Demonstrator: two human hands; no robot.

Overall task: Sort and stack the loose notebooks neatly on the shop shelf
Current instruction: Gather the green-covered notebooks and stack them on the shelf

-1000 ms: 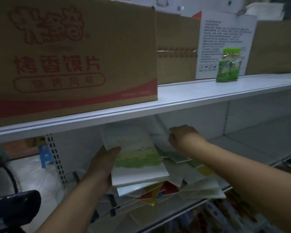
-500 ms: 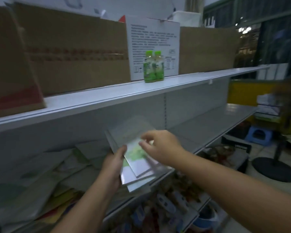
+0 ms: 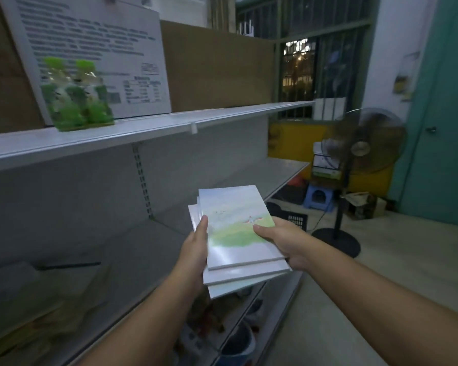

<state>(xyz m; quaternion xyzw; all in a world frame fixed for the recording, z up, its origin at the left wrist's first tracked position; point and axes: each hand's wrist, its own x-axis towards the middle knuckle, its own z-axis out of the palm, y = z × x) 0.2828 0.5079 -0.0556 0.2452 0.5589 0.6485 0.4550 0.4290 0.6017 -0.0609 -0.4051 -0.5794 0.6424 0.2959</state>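
Note:
I hold a small stack of three notebooks (image 3: pixel 234 228) with pale sky and green meadow covers, fanned slightly, above the middle shelf (image 3: pixel 132 257). My left hand (image 3: pixel 195 249) grips the stack's left edge, thumb on top. My right hand (image 3: pixel 280 240) grips the right edge, thumb on the top cover. A blurred heap of loose notebooks (image 3: pixel 37 307) lies on the same shelf at the far left.
The upper shelf (image 3: pixel 154 128) carries cardboard boxes, a white printed box (image 3: pixel 95 56) and a pack of green bottles (image 3: pixel 77 96). A standing fan (image 3: pixel 365 151), a blue stool (image 3: pixel 319 196) and a black crate (image 3: pixel 291 215) stand on the floor at right. Goods fill the lower shelf.
The view has swung right along the shelf. The loose pile has slid to the far left, and both hands now hold the gathered stack by its edges further right.

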